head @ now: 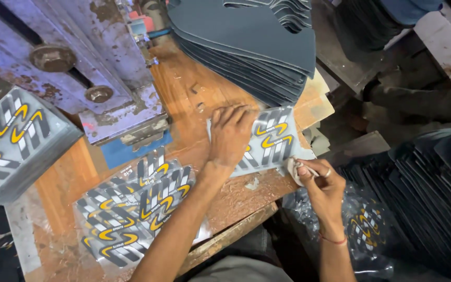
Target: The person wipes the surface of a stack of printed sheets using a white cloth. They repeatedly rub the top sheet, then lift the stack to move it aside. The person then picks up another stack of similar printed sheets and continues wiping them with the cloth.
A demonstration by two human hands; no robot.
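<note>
My left hand (230,134) lies palm down on a grey printed sheet (273,142) with yellow and white stripes, fingers curled at its upper edge and holding it against the wooden bench (184,89). My right hand (322,184) is at the sheet's lower right corner, off the bench edge. It pinches a small whitish cloth wad (292,168) that touches that corner. A ring and a red thread wristband show on this hand.
More printed sheets lie in a loose pile (137,209) at the bench front and in a stack (16,136) at the left. A purple metal press (79,52) stands behind. Dark cut pieces are stacked at the top (246,42) and the right (434,193). Below my right hand is a clear plastic bag (366,224).
</note>
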